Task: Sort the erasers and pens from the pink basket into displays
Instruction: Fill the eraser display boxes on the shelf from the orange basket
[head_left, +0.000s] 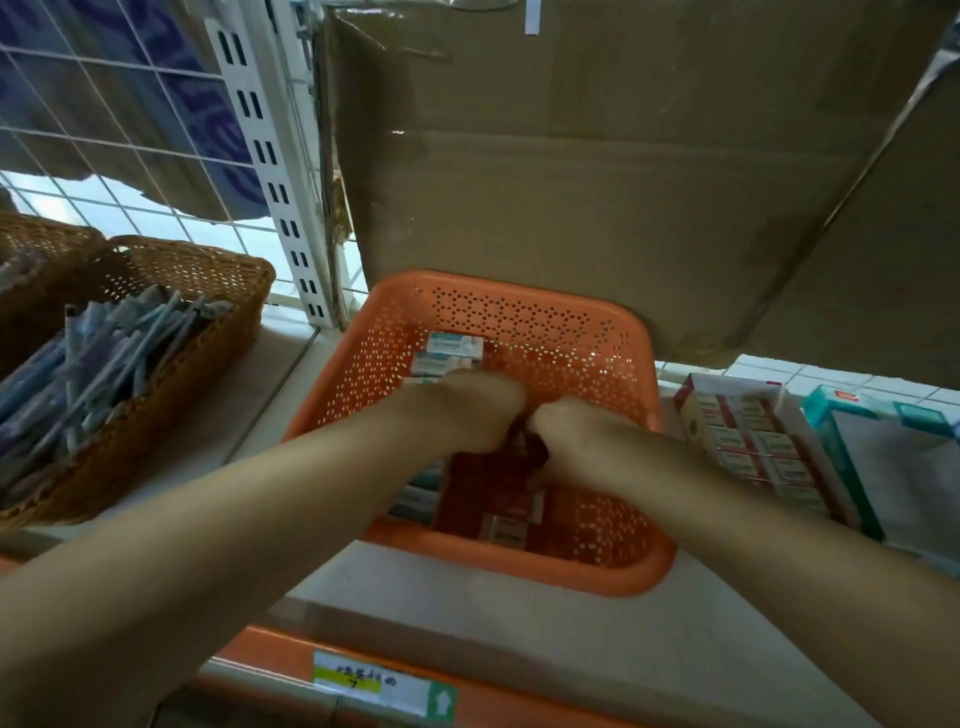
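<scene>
The pink-orange perforated basket (519, 306) sits on the shelf in front of me. Both hands reach down into its middle. My left hand (462, 410) is curled, knuckles up, over teal-and-white boxed erasers (449, 353) stacked at the back left of the basket. My right hand (582, 441) is curled beside it, its fingers down among red boxed erasers (511, 519) near the basket's front. What either hand's fingers hold is hidden by the hands themselves. More teal boxes (418, 499) lie under my left wrist.
A wicker basket (208, 270) full of wrapped pens (93, 358) stands to the left. At the right, a white display box (758, 447) holds rows of red erasers, beside a teal display box (852, 467). A large cardboard box (597, 182) hangs close behind.
</scene>
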